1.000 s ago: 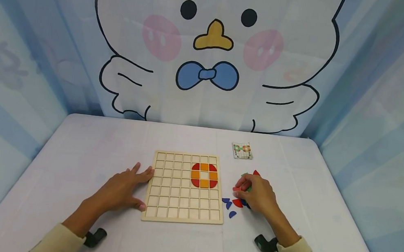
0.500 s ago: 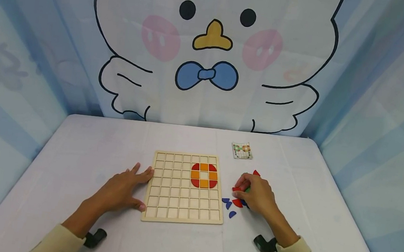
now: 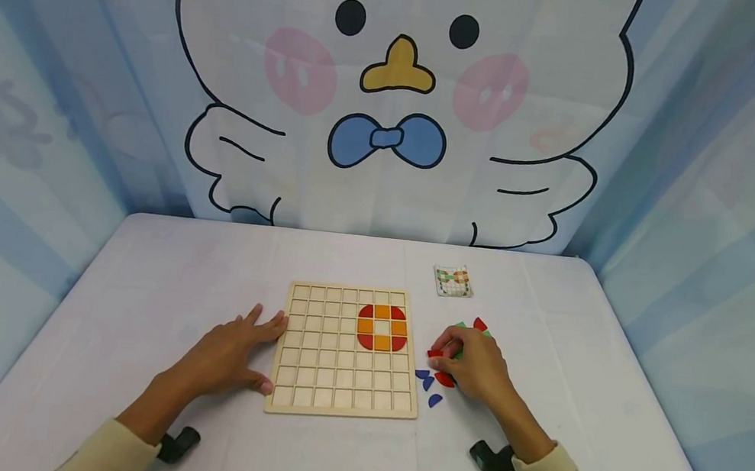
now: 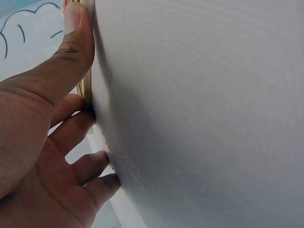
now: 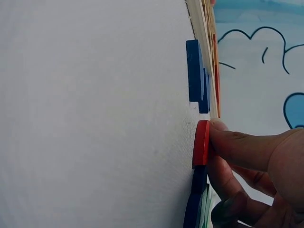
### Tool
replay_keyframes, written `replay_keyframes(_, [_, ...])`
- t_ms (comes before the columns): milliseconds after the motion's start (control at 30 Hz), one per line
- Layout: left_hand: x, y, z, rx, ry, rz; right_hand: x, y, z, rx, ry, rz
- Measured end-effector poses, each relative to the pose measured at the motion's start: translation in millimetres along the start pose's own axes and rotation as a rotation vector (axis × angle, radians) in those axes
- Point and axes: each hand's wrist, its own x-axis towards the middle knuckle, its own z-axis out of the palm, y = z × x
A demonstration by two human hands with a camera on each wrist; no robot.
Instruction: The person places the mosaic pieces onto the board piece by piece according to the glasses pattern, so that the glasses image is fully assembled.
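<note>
The wooden grid board [image 3: 324,379] lies flat, with a ring of red and orange pieces [image 3: 381,342] in its upper right. My left hand [image 3: 223,355] touches the board's left edge with spread fingers; the left wrist view shows the hand [image 4: 52,137] with its thumb at the board's side [image 4: 88,90]. Right of the board, my right hand [image 3: 481,365] pinches a small red piece [image 3: 435,354] between thumb and fingers. In the right wrist view the hand [image 5: 256,171] is behind another red piece [image 5: 201,145], and its grip is partly hidden.
Several blue pieces [image 3: 434,401] and a red piece [image 3: 444,379] lie between board and right hand. Beyond the fingers are another red piece [image 3: 480,324] and green ones [image 3: 461,325]. A small patterned card [image 3: 453,282] lies farther back. A printed curtain [image 3: 382,190] stands behind the table.
My right hand has shifted slightly left towards the board with the red piece, uncovering more of the green and red pieces behind it. My left hand and the board have stayed in place.
</note>
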Motion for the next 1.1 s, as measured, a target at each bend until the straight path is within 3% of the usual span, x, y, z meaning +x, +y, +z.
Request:
replay_keyframes(467, [0.2, 0.2, -0.1, 0.001, 0.001, -0.007, -2.7, -5, 2, -0.034, 0.007, -0.020])
replay_keyframes(800, [-0.8, 0.7, -0.1, -0.003, 0.002, -0.003, -8.4, -12, 4, -0.068, -0.062, -0.094])
replay_keyframes(1100, [-0.4, 1.6, -0.3, -0.001, -0.005, -0.015, -14.4, -20, 2, -0.202, -0.112, -0.172])
